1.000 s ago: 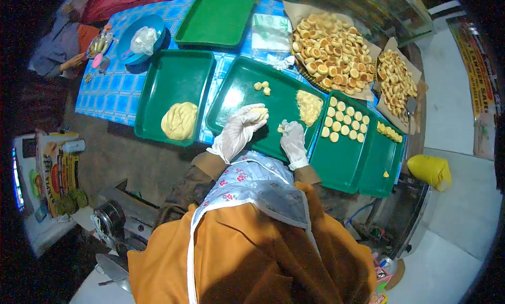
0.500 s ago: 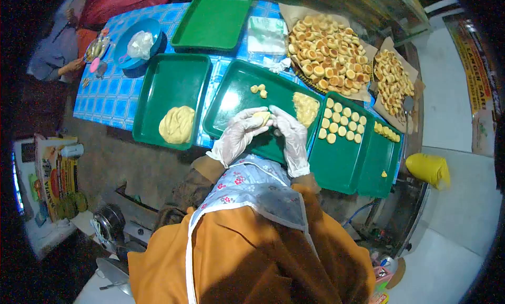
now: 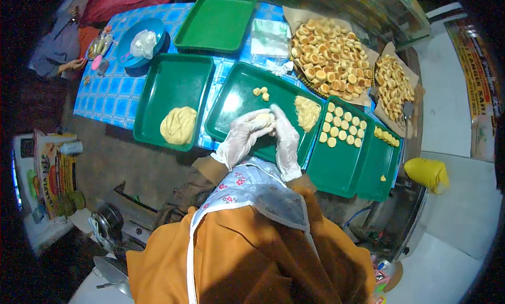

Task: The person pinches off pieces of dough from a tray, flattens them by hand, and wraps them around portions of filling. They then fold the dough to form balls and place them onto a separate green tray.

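Note:
Both my hands wear thin white gloves and meet over the middle green tray. My left hand is closed around a small piece of pale yellow dough, mostly hidden by the fingers. Against the same piece press the fingers of my right hand, closed too. Beyond the hands, a few small dough balls lie in the tray. A rough, shaggy pale yellow mass sits at its right side. To the left, a big smooth lump of dough rests in another green tray.
Right of my hands, a green tray carries rows of round dough discs. Browned round pastries are heaped on paper behind it. A blue basin holds a plastic bag. At far left is another person's hand.
My hands have drawn closer together, and the fingers now cover more of the dough piece. The view has shifted very slightly; the trays and their contents stay as they were.

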A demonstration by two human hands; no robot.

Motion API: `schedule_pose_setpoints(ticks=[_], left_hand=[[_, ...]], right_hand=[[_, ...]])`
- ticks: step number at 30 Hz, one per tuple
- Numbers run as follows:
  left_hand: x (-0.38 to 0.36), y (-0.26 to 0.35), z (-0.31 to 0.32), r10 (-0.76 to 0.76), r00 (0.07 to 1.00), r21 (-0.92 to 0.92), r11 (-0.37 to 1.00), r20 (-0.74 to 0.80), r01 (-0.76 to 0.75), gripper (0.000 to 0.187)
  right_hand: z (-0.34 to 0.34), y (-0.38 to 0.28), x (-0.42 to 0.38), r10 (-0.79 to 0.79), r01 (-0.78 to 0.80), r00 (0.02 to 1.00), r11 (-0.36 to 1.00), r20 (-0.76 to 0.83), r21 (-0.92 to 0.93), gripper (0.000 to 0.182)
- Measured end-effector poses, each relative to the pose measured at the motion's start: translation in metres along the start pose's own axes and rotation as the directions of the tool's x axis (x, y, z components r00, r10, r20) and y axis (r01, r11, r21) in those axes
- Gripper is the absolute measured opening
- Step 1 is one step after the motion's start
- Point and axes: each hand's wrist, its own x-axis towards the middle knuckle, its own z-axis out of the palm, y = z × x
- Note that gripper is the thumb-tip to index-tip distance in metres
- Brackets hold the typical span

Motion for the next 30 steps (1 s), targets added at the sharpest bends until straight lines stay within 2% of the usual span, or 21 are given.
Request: schedule_pose_setpoints(ticks=[1, 3, 5, 8, 9, 10, 11, 12, 14, 15, 16, 17, 19, 22, 24, 26, 28, 29, 30], left_hand=[[0.000, 0.000, 0.000, -0.020, 1.000, -0.016, 1.000, 0.010, 0.020, 0.040], [-0.001, -0.001, -0.004, -0.018, 0.999, -0.026, 0.999, 0.033, 0.019, 0.040], [-0.001, -0.003, -0.009, -0.019, 0.999, -0.031, 0.999, 0.046, 0.020, 0.041], [0.000, -0.005, -0.011, -0.023, 0.999, -0.031, 0.999, 0.050, 0.025, 0.042], [0.001, -0.005, -0.008, -0.027, 0.998, -0.032, 0.999, 0.049, 0.029, 0.042], [0.002, -0.004, -0.006, -0.032, 0.998, -0.034, 0.999, 0.048, 0.033, 0.043], [-0.001, -0.002, -0.006, 0.075, 0.989, 0.207, 0.973, 0.124, -0.100, 0.043], [-0.005, 0.002, -0.007, 0.158, 0.962, 0.423, 0.873, 0.223, -0.242, 0.043], [-0.006, 0.003, -0.008, 0.146, 0.960, 0.435, 0.868, 0.240, -0.240, 0.043], [-0.004, 0.000, -0.007, 0.054, 0.986, 0.237, 0.967, 0.159, -0.092, 0.043], [-0.002, -0.003, -0.007, -0.054, 0.993, 0.016, 0.998, 0.100, 0.053, 0.044], [0.001, -0.005, -0.006, -0.054, 0.995, -0.040, 0.998, 0.089, 0.058, 0.044], [0.007, -0.008, -0.006, -0.051, 0.996, -0.154, 0.986, 0.067, 0.061, 0.045], [0.008, -0.017, -0.015, -0.011, 0.994, -0.140, 0.990, 0.109, 0.026, 0.046], [0.009, -0.021, -0.021, 0.093, 0.982, 0.223, 0.966, 0.166, -0.129, 0.046], [0.008, -0.026, -0.021, 0.118, 0.974, 0.219, 0.962, 0.196, -0.161, 0.046], [0.002, -0.022, -0.005, 0.089, 0.980, -0.144, 0.988, 0.180, -0.064, 0.047], [0.000, -0.021, -0.001, 0.039, 0.984, -0.252, 0.968, 0.172, 0.005, 0.047], [-0.001, -0.022, -0.002, 0.029, 0.988, -0.234, 0.972, 0.153, 0.008, 0.047]], right_hand=[[0.004, -0.002, 0.000, 0.057, -0.051, 0.998, 0.984, -0.031, 0.169, 0.046], [0.002, 0.000, 0.000, -0.179, 0.189, 0.982, 0.958, 0.067, -0.214, 0.044], [-0.006, -0.007, 0.000, -0.317, 0.381, 0.925, 0.759, 0.212, -0.528, 0.040], [-0.009, -0.013, 0.003, -0.336, 0.390, 0.921, 0.787, 0.198, -0.478, 0.042], [0.000, -0.005, 0.004, -0.340, 0.338, 0.939, 0.896, 0.045, -0.288, 0.044], [-0.001, 0.000, 0.003, -0.354, 0.363, 0.931, 0.885, 0.083, -0.292, 0.044], [-0.002, 0.004, 0.001, -0.368, 0.387, 0.922, 0.874, 0.120, -0.295, 0.044], [-0.003, 0.003, 0.001, -0.381, 0.411, 0.911, 0.861, 0.156, -0.298, 0.045], [-0.008, 0.004, 0.002, -0.361, 0.391, 0.920, 0.863, 0.151, -0.320, 0.046], [-0.011, 0.005, 0.002, -0.351, 0.380, 0.925, 0.864, 0.147, -0.330, 0.046], [-0.012, 0.005, 0.003, -0.341, 0.370, 0.929, 0.864, 0.144, -0.341, 0.047], [-0.006, 0.007, -0.001, -0.249, 0.250, 0.968, 0.933, 0.037, -0.259, 0.048], [-0.002, 0.012, -0.005, -0.271, 0.273, 0.961, 0.925, 0.045, -0.262, 0.048], [-0.002, 0.017, -0.009, -0.301, 0.320, 0.947, 0.890, 0.111, -0.324, 0.053], [0.003, 0.016, -0.012, -0.329, 0.348, 0.938, 0.871, 0.114, -0.347, 0.055], [0.003, 0.011, -0.012, -0.337, 0.354, 0.935, 0.858, 0.113, -0.372, 0.059], [0.002, 0.019, -0.010, -0.328, 0.345, 0.938, 0.854, 0.111, -0.389, 0.059], [0.001, 0.023, -0.010, -0.320, 0.338, 0.941, 0.854, 0.112, -0.396, 0.060], [0.002, 0.023, -0.011, -0.311, 0.329, 0.944, 0.854, 0.111, -0.403, 0.060]])
